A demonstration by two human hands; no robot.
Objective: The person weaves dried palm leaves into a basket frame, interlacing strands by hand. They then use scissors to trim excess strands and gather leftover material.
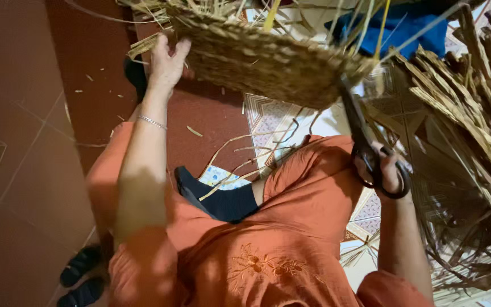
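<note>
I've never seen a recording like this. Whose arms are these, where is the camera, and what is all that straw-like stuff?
There is no machine here. The one picture comes from a camera worn on a person's head, looking down at their own arms and lap, so the orange clothing belongs to the wearer, who sits on the floor. The left hand grips the edge of a woven straw piece, held up in the air. The right hand holds black scissors, blades pointing up toward the weaving's lower edge. To the right lies a heap of dried straw strips. A patterned mat covers part of the reddish floor, and dark sandals sit at lower left.
</note>
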